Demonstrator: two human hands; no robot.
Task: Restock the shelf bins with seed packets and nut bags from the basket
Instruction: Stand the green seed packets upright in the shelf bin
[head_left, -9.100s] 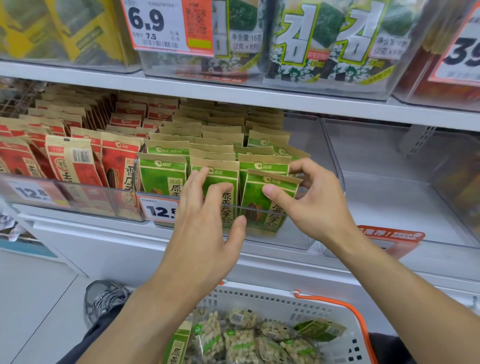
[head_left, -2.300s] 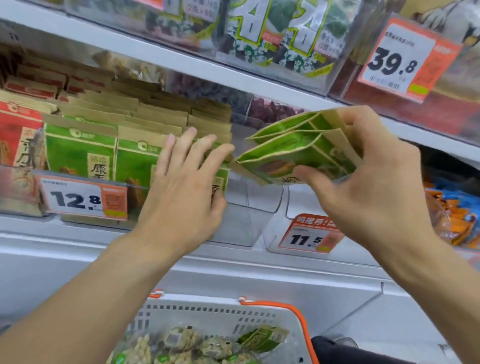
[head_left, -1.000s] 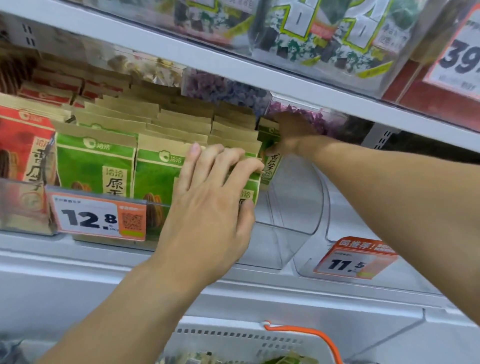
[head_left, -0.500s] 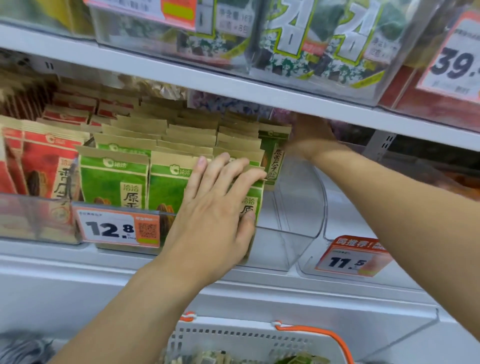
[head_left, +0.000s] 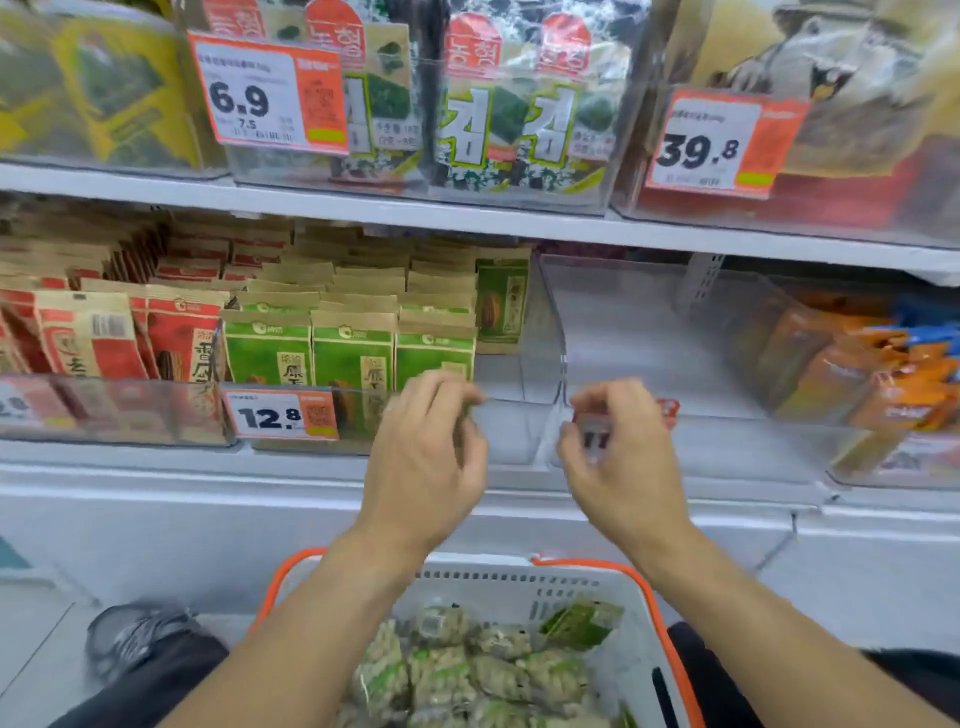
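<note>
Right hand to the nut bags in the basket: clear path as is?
Probably yes. The right hand holds nothing and hovers in front of the shelf, directly above the open-topped basket. The nut bags lie uncovered, with only the two forearms crossing part of the basket opening.

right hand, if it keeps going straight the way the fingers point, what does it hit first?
Probably the clear front wall of the empty bin, about where the red price tag sits just beyond the right hand. Motion blur makes depth uncertain.
</note>
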